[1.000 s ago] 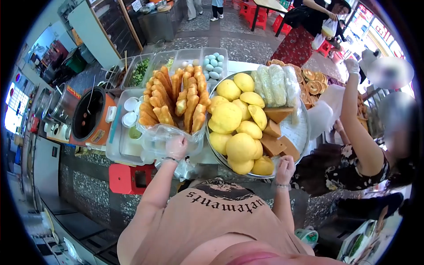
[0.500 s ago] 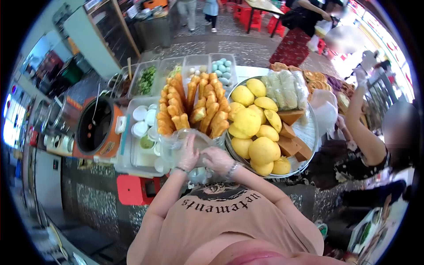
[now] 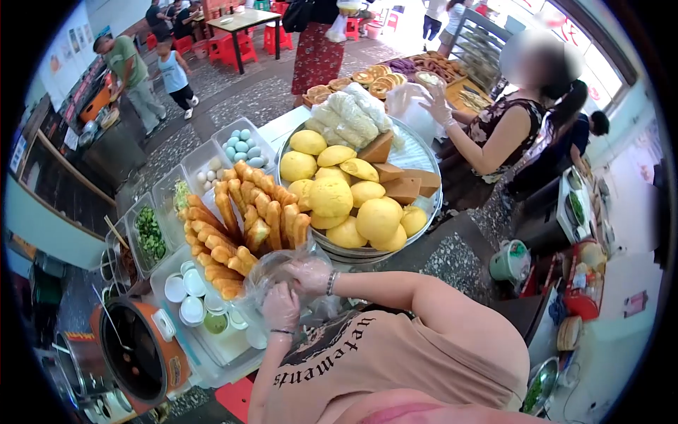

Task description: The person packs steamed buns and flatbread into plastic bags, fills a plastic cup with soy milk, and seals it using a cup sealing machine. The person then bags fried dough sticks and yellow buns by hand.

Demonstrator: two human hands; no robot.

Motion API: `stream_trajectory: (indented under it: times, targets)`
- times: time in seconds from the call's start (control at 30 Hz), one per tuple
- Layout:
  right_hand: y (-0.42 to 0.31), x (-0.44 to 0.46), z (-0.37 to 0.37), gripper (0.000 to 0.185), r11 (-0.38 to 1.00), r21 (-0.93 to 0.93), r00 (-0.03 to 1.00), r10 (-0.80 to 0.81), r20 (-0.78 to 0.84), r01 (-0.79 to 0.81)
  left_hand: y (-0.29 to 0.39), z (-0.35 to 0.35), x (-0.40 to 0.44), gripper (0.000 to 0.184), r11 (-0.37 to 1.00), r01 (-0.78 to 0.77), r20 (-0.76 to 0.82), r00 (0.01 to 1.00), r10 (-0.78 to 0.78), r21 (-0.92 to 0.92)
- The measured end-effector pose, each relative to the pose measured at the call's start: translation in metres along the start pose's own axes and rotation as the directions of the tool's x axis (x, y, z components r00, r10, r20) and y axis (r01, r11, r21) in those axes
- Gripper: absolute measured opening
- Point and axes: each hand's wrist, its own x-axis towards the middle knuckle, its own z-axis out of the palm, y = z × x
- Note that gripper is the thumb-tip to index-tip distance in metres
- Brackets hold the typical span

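My left hand (image 3: 281, 308), in a thin clear glove, has its fingers closed on the edge of a clear plastic bag (image 3: 265, 266). My right hand (image 3: 312, 274), gloved too and with a dark beaded bracelet at the wrist, grips the same bag from the other side; its fingertips are partly hidden by the crumpled plastic. Directly beyond the bag stand fried dough sticks (image 3: 236, 219), bunched upright. To the right of them a round metal tray (image 3: 432, 185) bears yellow buns (image 3: 330, 196), brown cake wedges (image 3: 402, 189) and a bagged pale food (image 3: 349, 116).
Left of the dough sticks are lidded cups (image 3: 192, 309) in a plastic bin and an orange pot (image 3: 173, 364) with a ladle. Tubs of chopped greens (image 3: 148, 227) and bluish eggs (image 3: 241, 147) line the back. A gloved co-worker (image 3: 494, 145) stands at the right beside flat breads (image 3: 381, 81).
The view has swung to the right, so the counter now appears tilted and further left. Both hands stay at the plastic bag. The co-worker's raised arm has come down, hands now before the body.
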Motion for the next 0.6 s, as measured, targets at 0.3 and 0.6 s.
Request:
stream_trajectory:
  times: [0.3,0.6]
  targets:
    - [0.004,0.000,0.012,0.019,0.988,-0.065,0.980,0.149,0.134,-0.141,0.009,-0.009,0.006,0.036,0.994,-0.023,0.126,0.991,0.036,-0.107]
    - [-0.014,0.010,-0.007,0.032,0.996,-0.016,0.960,0.090,0.265,-0.089,0.003,-0.018,0.003,0.046,0.976,-0.165,0.106,0.978,0.181,-0.143]
